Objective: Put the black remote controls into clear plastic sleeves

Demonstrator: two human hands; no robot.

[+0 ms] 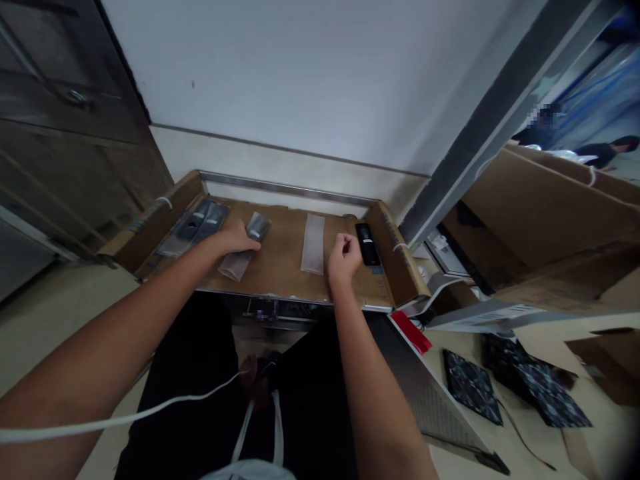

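My left hand [236, 239] is closed over a clear plastic sleeve [236, 265] with a dark, flat, phone-like piece [258, 225] in its far end. The thumb lies across the sleeve, and the other fingers are partly hidden. To the left lie more bagged dark pieces [210, 220], side by side. My right hand [345, 259] is curled into a loose fist, with nothing visible in it. Just right of that fist rests an unbagged black flat piece [368, 244] with a small white label. Between my hands lies a flat translucent sleeve [313, 244].
Cardboard [285, 267] lines the tray-like work surface, with raised cardboard walls [395, 247] at both ends. A white wall [300, 80] stands behind it. At right are a large cardboard box [545, 227], a red strip [411, 332] and dark patterned panels [473, 387]. A white cord [165, 403] crosses below.
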